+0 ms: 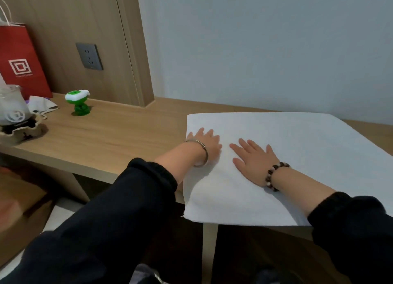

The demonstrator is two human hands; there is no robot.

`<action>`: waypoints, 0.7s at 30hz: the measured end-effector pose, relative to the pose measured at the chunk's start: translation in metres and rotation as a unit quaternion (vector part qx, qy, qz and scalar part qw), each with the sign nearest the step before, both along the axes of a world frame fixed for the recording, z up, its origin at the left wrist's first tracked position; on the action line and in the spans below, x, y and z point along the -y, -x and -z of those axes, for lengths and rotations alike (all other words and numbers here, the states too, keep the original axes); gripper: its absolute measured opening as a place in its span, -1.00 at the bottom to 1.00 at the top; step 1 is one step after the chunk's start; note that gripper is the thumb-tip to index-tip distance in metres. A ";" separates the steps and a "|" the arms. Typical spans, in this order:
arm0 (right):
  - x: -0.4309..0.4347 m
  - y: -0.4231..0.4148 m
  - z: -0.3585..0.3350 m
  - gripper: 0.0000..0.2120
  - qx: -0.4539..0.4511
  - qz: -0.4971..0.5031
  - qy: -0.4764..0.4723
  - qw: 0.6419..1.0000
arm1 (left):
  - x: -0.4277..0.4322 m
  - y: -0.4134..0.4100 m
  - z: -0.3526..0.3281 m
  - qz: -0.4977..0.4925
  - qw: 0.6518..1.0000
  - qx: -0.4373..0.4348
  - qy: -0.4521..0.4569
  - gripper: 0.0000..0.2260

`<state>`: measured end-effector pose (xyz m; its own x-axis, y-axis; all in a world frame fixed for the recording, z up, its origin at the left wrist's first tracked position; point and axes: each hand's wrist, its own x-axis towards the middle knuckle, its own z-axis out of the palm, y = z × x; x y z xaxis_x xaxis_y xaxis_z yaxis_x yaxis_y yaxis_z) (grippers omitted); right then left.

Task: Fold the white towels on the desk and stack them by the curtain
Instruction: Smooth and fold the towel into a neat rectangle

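Person is flattening a white towel (308, 156) on the desk (110, 135) ahead of a fold.

At the desk's left end, a red paper bag (19, 60), a glass jar (12, 107) and a small green toy (78, 102) are standing well apart from the work. The left hand (205, 144), wearing a silver bangle, is pressing down with fingers spread near the towel's left edge. The right hand (254, 159), wearing a beaded bracelet, is lying flat and spread just beside it. The towel is lying spread out, its near edge hanging over the desk's front. This looks like the smoothing step. The next move is likely calling for a pinch on two corners to carry one half over the other. No curtain is showing.
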<state>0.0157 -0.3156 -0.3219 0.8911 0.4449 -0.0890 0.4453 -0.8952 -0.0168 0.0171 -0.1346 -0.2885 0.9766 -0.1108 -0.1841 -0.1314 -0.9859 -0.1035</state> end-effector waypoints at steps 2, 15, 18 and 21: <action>-0.006 -0.002 0.002 -0.47 0.002 0.020 -0.005 1.000 | 0.014 0.016 0.003 -0.008 0.999 -0.010 0.041 -0.53; 0.003 -0.001 -0.002 -0.47 -0.012 -0.006 -0.023 1.000 | -0.009 0.059 0.031 -0.055 0.991 0.036 0.112 -0.50; 0.041 -0.009 -0.004 -0.49 -0.014 -0.001 -0.019 1.000 | -0.017 0.059 0.031 -0.057 0.991 0.034 0.113 -0.50; 0.074 -0.010 -0.007 -0.49 -0.004 0.113 -0.005 0.994 | -0.021 0.056 0.030 -0.056 0.993 0.029 0.103 -0.50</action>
